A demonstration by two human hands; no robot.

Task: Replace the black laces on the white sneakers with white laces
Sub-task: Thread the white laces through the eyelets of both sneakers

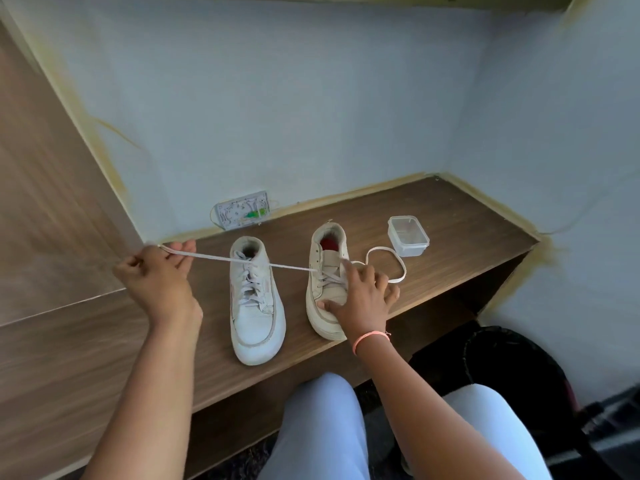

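stretching taut from left fingers (173, 252), white lace (242, 261) reaches right sneaker (327, 282).

No readable text anywhere in the head view.

The two white sneakers (257, 299) show no legible brand mark or number on their uppers, the clear plastic container (408, 236) carries no label that can be made out, and the plate on the wall (241, 214) has only small green and pale markings, too blurred to read as letters or figures.
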